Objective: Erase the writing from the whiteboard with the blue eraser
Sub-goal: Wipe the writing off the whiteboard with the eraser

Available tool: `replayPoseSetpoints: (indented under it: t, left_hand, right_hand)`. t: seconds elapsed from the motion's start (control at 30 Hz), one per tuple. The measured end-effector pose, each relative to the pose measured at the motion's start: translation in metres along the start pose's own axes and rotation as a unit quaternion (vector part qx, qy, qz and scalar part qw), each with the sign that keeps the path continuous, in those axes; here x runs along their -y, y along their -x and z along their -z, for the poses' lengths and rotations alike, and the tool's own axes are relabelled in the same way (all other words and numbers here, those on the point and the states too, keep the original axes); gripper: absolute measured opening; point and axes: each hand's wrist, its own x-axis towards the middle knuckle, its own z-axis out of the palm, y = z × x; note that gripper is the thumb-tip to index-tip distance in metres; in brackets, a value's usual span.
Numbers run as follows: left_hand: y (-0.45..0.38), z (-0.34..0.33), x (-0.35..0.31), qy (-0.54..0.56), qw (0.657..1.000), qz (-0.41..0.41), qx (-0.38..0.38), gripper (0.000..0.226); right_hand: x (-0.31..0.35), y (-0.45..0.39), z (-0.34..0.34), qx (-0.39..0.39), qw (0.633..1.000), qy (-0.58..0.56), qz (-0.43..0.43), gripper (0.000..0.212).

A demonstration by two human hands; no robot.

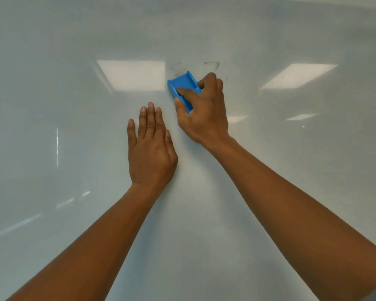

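Mostly wiped already, with faint grey strokes (pixel 212 65) left on whiteboard (pixel 291 170) above blue eraser (pixel 183 88) clamped in right hand (pixel 204 111), left hand (pixel 150 146) flat, fingers together.

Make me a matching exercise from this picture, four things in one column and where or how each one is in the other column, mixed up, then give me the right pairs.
Column one:
1. left hand
2. right hand
3. eraser
4. faint marks

Column two:
A. blue, pressed against the whiteboard
B. just above the eraser, half wiped away
C. flat on the board, fingers straight, holding nothing
D. fingers curled round the eraser

Pairs: 1-C, 2-D, 3-A, 4-B
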Motion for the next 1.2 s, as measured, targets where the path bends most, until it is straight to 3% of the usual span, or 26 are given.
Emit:
replayPoseSetpoints:
  t: [0.23, 0.37, 0.5, 0.67, 0.83, 1.0, 1.1, 1.2]
  left_hand:
    - [0.001, -0.003, -0.001, 0.008, 1.0, 0.004, -0.001, 0.056]
    - [0.002, -0.004, -0.002, 0.001, 1.0, 0.005, -0.006, 0.056]
    - [0.003, -0.004, -0.003, -0.004, 1.0, 0.003, -0.009, 0.055]
    - [0.003, 0.0, -0.001, 0.03, 0.999, -0.014, -0.007, 0.053]
    - [0.004, 0.0, 0.0, 0.011, 1.0, 0.0, 0.0, 0.056]
    - [0.005, -0.002, -0.003, 0.004, 1.0, 0.008, -0.005, 0.055]
    - [0.005, -0.003, -0.003, -0.002, 1.0, 0.007, -0.002, 0.055]
    - [0.005, -0.001, -0.003, 0.005, 1.0, 0.008, -0.006, 0.056]
  right_hand:
    - [-0.032, -0.009, 0.01, -0.093, 0.983, 0.03, -0.155, 0.034]
    - [-0.019, -0.053, -0.004, -0.108, 0.974, 0.042, -0.192, 0.034]
    - [0.016, -0.069, -0.02, -0.055, 0.991, 0.024, -0.118, 0.034]
    - [0.041, -0.023, -0.024, 0.0, 1.0, -0.005, -0.009, 0.027]
    - [-0.02, 0.004, 0.01, -0.059, 0.994, 0.034, -0.09, 0.032]
    - [-0.049, -0.046, 0.016, -0.095, 0.977, 0.039, -0.189, 0.036]
    - [-0.021, -0.077, -0.002, -0.069, 0.982, 0.039, -0.172, 0.034]
    - [0.024, -0.073, -0.022, -0.024, 0.996, 0.012, -0.087, 0.03]
